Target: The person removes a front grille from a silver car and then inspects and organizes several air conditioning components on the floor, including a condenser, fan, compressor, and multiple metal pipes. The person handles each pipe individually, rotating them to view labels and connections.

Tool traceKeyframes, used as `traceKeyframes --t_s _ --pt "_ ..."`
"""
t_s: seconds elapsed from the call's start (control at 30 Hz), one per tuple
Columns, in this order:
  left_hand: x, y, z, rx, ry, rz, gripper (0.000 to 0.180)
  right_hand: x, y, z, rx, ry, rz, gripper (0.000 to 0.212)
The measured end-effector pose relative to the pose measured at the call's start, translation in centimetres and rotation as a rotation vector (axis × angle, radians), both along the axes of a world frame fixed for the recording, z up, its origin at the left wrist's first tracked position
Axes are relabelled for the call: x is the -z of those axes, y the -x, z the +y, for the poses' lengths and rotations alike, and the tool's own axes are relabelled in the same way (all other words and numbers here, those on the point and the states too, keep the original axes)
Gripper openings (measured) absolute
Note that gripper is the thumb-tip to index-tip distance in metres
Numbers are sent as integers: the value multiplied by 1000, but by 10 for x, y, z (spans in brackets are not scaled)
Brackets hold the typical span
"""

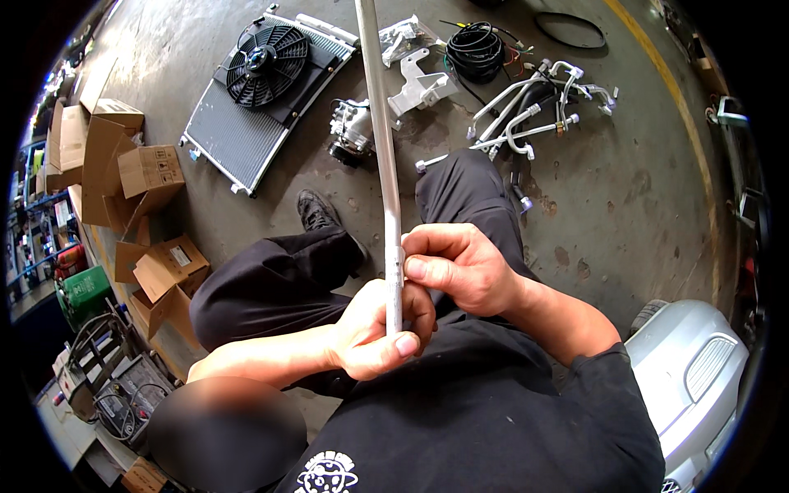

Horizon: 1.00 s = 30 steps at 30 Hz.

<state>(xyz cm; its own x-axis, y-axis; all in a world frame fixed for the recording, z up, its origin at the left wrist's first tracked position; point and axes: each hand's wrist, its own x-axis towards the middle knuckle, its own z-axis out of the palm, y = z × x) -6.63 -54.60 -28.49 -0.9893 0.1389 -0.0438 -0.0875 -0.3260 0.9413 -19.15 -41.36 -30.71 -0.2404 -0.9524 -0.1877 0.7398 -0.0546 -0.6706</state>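
A long silvery metal tube [382, 140] stands up in front of me, with a paler, marked band near its lower end. Wrapped round that lower end is my left hand [374, 329], its thumb lying across the front. My right hand [464, 271] is closed on the tube's right side just above, thumb and forefinger pinched at the edge of the band. What lies between those fingertips is too small to make out. Beyond the tube, a compressor-like metal unit [352, 131] and a white metal bracket [419, 86] rest on the floor.
A radiator-like panel with a black fan [267, 66] lies far left. Bent metal pipes [518, 119], a coil of black cable [475, 51] and a black belt [569, 30] lie far right. Open cardboard boxes [152, 177] line the left. A silver car's corner [686, 353] stands near right.
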Motion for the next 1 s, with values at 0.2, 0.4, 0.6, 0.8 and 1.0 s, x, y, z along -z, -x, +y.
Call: traceKeyframes --t_s 0.2,0.4,0.6,0.8,1.0 --pt "2 1 1 -16 3 40 36 -7 5 0 -69 -37 46 19" --pt "-4 -1 -1 -10 -53 -86 41 -4 5 -2 -66 -38 -37 15" --pt "-3 -3 -1 -8 -90 -149 44 -2 3 -5 -12 -32 -69 15" --pt "-7 2 1 -8 -95 -195 38 2 5 -3 -1 -20 -107 15" --pt "-12 4 0 -93 82 -213 25 -3 11 -9 -27 -183 103 23"
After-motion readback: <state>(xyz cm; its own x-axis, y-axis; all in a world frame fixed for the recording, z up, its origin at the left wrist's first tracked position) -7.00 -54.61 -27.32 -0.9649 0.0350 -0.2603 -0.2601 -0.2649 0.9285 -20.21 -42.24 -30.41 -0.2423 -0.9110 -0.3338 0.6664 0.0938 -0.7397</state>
